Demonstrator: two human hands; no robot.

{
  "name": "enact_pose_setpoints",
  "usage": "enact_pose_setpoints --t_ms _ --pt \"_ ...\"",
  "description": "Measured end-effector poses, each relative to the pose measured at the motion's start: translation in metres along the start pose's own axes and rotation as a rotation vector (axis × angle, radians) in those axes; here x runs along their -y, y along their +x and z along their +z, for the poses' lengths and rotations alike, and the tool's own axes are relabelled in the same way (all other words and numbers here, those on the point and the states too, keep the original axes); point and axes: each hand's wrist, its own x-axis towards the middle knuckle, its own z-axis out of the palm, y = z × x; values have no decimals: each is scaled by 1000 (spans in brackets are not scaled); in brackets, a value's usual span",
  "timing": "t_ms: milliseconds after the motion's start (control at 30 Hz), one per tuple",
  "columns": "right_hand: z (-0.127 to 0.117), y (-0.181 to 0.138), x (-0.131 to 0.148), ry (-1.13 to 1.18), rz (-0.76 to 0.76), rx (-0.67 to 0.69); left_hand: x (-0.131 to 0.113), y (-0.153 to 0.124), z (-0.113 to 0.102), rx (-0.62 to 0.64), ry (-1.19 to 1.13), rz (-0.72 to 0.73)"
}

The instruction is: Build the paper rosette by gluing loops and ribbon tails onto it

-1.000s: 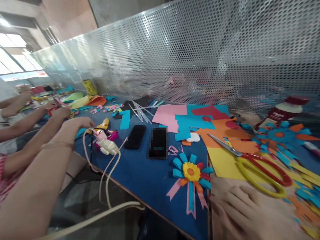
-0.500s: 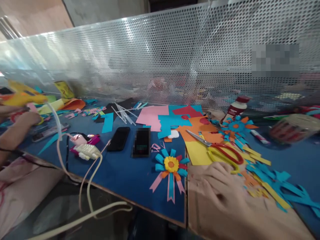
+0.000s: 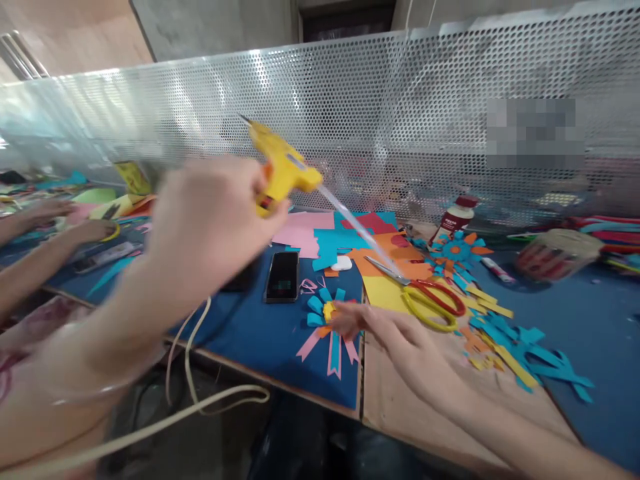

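Note:
My left hand (image 3: 210, 220) is raised above the blue table (image 3: 250, 333), closed around the grip of a yellow glue gun (image 3: 281, 170) whose nozzle points up and left. A clear glue stick (image 3: 357, 230) sticks out of the gun's back toward the right. My right hand (image 3: 385, 327) reaches left across the table, fingers stretched out, with the fingertips touching a paper flower rosette (image 3: 325, 327) of blue, yellow, orange and pink.
Yellow and red scissors (image 3: 430, 303) lie on yellow paper right of the rosette. A dark phone (image 3: 283, 275), coloured paper sheets, a glue bottle (image 3: 454, 217) and blue paper scraps are spread about. Other people's arms (image 3: 45, 233) work at far left. A perforated metal screen (image 3: 400, 120) backs the table.
My left hand has risen into view with the yellow glue gun, swinging it right over the table. My right hand has slid left from the table edge to the rosette.

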Motion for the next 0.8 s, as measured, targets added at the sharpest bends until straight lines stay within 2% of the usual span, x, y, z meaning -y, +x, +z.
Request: enact_pose_setpoints --t_ms 33,133,200,300,400,500,567,633,700,800 --pt "3 8 2 111 -1 -16 -24 -2 10 -37 57 14" --pt "8 31 9 366 -55 -58 -80 -12 41 30 -35 142" --pt "9 41 14 448 -37 -111 -99 -20 58 99 -90 203" --pt "4 47 19 486 16 -228 -104 -30 71 120 -193 233" --pt "-4 44 17 516 32 -330 -87 -34 77 231 -444 319" --pt "-13 33 14 494 8 -423 -48 -32 94 467 -679 351" --pt "-18 21 11 437 37 -469 -16 -31 114 614 -678 327" --pt "-23 8 5 368 131 -482 13 -33 137 734 -636 340" --pt "-28 -5 -4 291 233 -475 32 -37 156 790 -622 357" --pt "-33 -17 -19 134 345 -500 44 -44 171 820 -604 393"
